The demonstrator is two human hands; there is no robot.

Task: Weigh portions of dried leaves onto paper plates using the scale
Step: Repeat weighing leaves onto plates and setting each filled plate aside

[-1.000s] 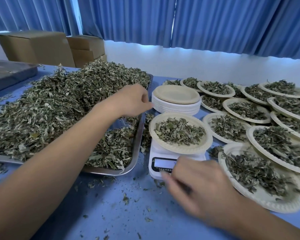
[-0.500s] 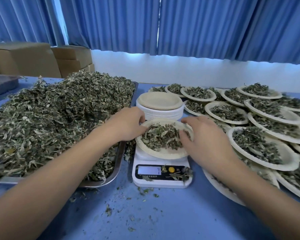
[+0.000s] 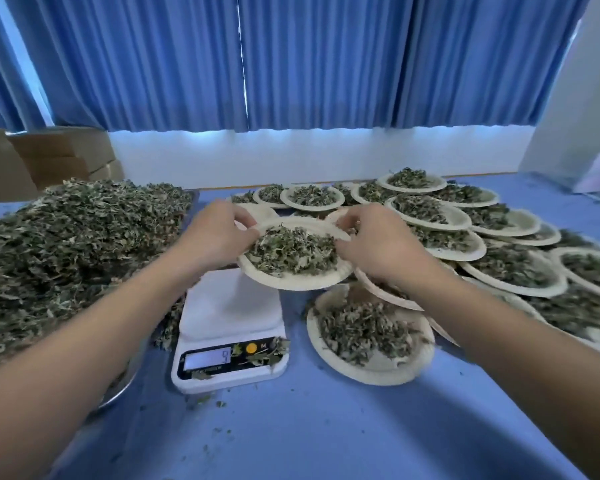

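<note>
Lifted off the scale (image 3: 229,306) since the earlier frame, the paper plate (image 3: 291,285) of dried leaves (image 3: 291,251) is held just above it, its rim pinched on either side by the left hand (image 3: 219,233) and right hand (image 3: 374,244). This portion is judged weighed, to be set among the filled plates (image 3: 515,289).

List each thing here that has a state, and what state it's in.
White digital scale: display lit, platform bare.
Round paper plate of dried leaves: filled, held off the scale.
Left hand: pinches plate's rim.
Right hand: pinches plate's rim.
Other paper plates: filled, overlapping.
Blue curtains: drawn closed.
</note>
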